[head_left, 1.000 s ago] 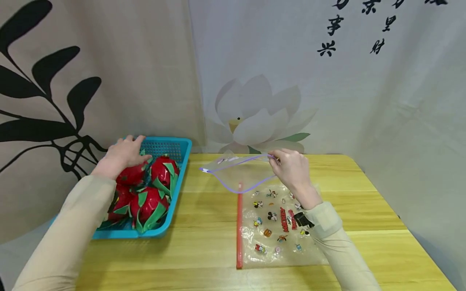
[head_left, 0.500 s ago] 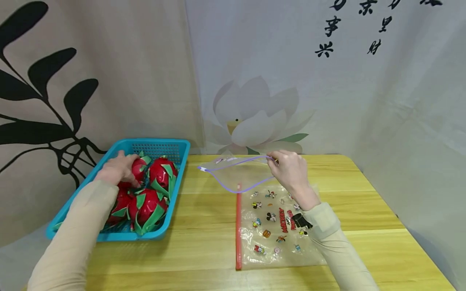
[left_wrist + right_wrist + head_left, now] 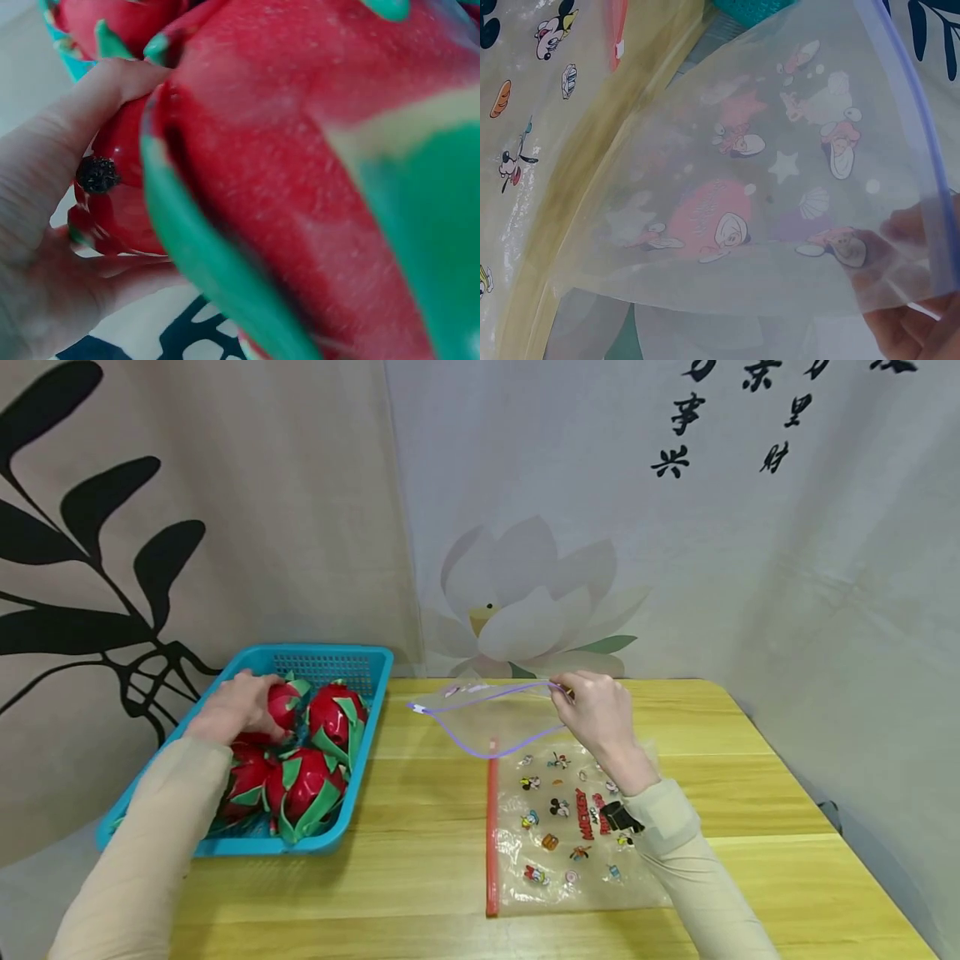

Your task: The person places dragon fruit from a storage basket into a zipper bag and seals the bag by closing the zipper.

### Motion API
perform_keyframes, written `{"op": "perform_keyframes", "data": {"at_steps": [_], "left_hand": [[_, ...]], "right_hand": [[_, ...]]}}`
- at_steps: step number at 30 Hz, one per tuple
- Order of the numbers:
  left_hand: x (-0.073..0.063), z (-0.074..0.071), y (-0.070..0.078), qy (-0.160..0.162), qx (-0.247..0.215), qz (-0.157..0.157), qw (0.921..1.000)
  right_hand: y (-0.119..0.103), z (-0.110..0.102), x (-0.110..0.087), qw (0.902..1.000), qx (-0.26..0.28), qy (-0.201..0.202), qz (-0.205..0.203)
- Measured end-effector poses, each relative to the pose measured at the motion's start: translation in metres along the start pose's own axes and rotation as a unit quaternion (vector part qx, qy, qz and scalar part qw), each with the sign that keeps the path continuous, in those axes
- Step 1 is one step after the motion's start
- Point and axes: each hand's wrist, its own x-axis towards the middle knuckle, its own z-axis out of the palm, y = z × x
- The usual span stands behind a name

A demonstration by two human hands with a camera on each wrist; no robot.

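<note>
My left hand (image 3: 236,706) is gripping a red dragon fruit (image 3: 282,704) inside the blue basket (image 3: 330,647), thumb and fingers curling round it, other green-leaved fruits (image 3: 309,787) sitting close by. Well apart, my right hand (image 3: 597,714) is pinching the purple-edged clear bag (image 3: 491,718) near its gaping mouth; a red-edged printed bag (image 3: 551,881) is lying flat on the table (image 3: 405,885).

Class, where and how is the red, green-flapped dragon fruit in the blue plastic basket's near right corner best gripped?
From above, probably, round the bulging red middle of the dragon fruit: the basket walls hem its near and right sides, neighbouring fruits its left and back.
</note>
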Motion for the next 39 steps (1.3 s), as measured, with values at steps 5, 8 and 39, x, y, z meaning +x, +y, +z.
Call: {"op": "perform_keyframes", "data": {"at_steps": [5,8,39], "left_hand": [[-0.008,-0.011,0.004,0.048,-0.001,0.022,0.9986],[-0.013,-0.015,0.009,0.077,-0.005,0.038,0.9963],[-0.08,-0.018,0.095,0.346,-0.038,0.276,0.8957]], "right_hand": [[0.0,-0.002,0.0,1.0,-0.004,0.0,0.004],[-0.001,-0.001,0.0,1.0,-0.005,-0.001,0.006],[0.0,-0.002,0.0,0.9998,0.007,0.002,0.019]]}}
